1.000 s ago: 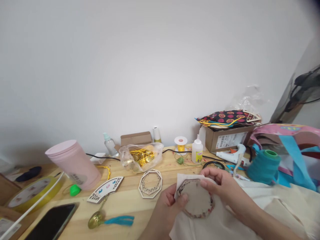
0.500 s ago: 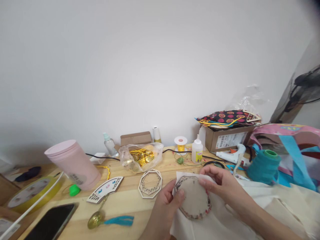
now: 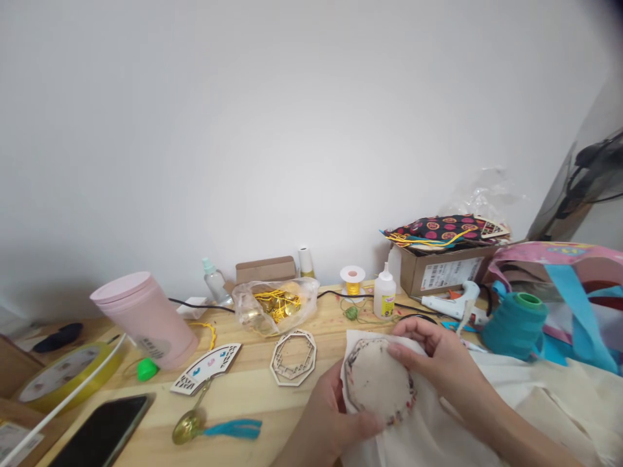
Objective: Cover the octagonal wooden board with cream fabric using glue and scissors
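Observation:
Between my hands is an octagonal embroidery piece [image 3: 382,379], a beige panel with dark and red stitches or threads around its edge, lying against white cloth [image 3: 413,441]. My left hand [image 3: 335,412] grips its left and lower side, thumb across the lower front and fingers behind. At the upper right edge, my right hand [image 3: 423,350] pinches the piece and cloth between thumb and fingers. An octagonal wooden lattice frame [image 3: 293,383] lies on the table left of the hands. Beyond the right hand stands a white glue bottle [image 3: 385,295].
To the left are a fan-shaped wooden piece [image 3: 207,370], a brass gourd with a blue tassel [image 3: 187,428], a phone [image 3: 102,431] and a pink tumbler [image 3: 146,318]. On the right sit a glue gun [image 3: 455,303], a teal thread cone [image 3: 514,327] and a cardboard box [image 3: 413,272].
My left thumb has slid down from the left part of the panel to its lower edge. The right hand keeps its hold, and the piece has shifted slightly.

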`<state>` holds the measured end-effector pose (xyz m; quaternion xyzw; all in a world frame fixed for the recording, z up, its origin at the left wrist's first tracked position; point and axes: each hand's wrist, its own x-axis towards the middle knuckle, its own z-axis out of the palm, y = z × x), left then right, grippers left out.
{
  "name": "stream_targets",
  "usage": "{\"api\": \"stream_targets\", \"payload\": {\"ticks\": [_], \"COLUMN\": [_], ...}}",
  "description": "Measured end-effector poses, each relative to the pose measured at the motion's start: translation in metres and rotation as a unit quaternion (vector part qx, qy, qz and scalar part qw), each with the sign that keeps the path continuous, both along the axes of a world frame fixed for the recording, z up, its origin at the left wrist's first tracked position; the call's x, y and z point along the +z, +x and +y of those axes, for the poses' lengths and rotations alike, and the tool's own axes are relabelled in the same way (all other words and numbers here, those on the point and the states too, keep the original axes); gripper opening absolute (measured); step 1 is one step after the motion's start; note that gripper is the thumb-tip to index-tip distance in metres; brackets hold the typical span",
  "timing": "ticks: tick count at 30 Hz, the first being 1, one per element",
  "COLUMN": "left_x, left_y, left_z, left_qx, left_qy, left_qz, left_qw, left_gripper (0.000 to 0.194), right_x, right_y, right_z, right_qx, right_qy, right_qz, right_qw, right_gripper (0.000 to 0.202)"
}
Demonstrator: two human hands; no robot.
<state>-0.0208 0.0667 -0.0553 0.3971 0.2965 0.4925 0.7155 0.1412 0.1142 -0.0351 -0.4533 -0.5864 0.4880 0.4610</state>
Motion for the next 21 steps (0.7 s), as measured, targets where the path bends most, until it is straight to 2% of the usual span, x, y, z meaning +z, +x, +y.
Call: {"api": "stream_targets", "payload": {"ticks": [3, 7, 15, 21], "left_x": [-0.0036, -0.0065, 0.0010, -0.0047], "left_y": [0.0009, 0.0001, 0.0041, 0.0021], "left_z": [-0.0007, -0.0002, -0.0013, -0.0004], "left_qx": [-0.023, -0.029, -0.019, 0.000], "left_qy": [-0.003, 0.008, 0.035, 0.046], "left_qz": [-0.018, 0.004, -0.006, 0.004], "left_qw": [1.000, 1.000, 0.999, 0.999], "left_gripper": [0.066, 0.064, 0.058, 0.052], "right_x": [0.0009, -0.0004, -0.0065, -0.0007], "right_y": [0.0004, 0.0000, 0.0024, 0.0029], "right_z": [0.0002, 0.0014, 0.0037, -0.0003], "right_qx": [0.005, 0.005, -0.004, 0.012], "right_qy": [-0.023, -0.032, 0.025, 0.067], "right_qz": [0.026, 0.041, 0.028, -0.044], "right_qw": [0.999, 0.999, 0.999, 0.997], "right_gripper": [0.018, 0.019, 0.018, 0.027]}}
